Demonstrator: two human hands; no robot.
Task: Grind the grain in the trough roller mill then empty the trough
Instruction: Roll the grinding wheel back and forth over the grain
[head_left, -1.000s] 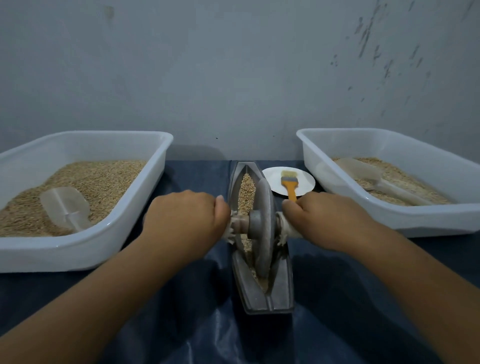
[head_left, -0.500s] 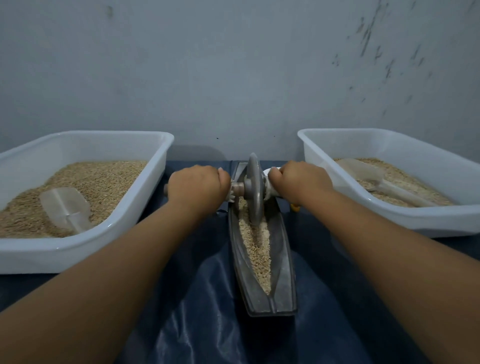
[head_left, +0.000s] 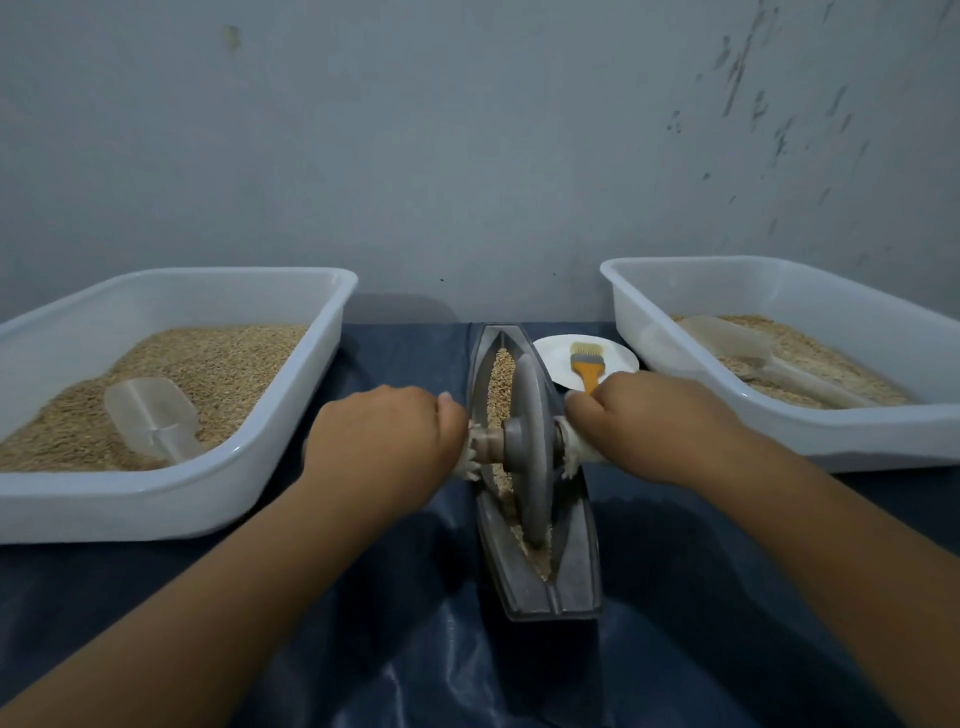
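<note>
Grain (head_left: 500, 384) fills the trough (head_left: 576, 566); both hands, left (head_left: 384, 441) and right (head_left: 644, 421), grip the roller's (head_left: 532, 447) handles.

A plain work corner: a scuffed bare wall (head_left: 467, 145) behind a bench (head_left: 405, 649) under dark sheeting, holding grain tubs (head_left: 171, 509).

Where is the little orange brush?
In the head view, the orange brush lies on a small white plate at the back of the table, between the grey trough and the right-hand white tub, just beyond the right hand.
</note>
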